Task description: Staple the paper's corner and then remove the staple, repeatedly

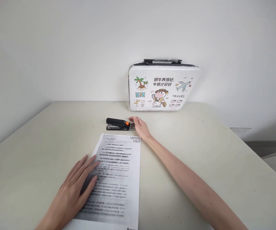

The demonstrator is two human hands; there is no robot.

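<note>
Printed sheets of paper lie on the table in front of me, covered in lines of dark text; how many sheets there are I cannot tell. My left hand rests flat along their left edge, its fingers stretched out over the print. Just beyond the top edge of the paper, a black stapler with an orange patch stands upright on the table. At its right end is my right hand, thumb on the far side and the other fingers bent in shadow against the end. The fingertips are partly hidden.
A white case with cartoon prints and a black handle leans against the wall at the back of the pale table. The table's right edge runs down past my right forearm.
</note>
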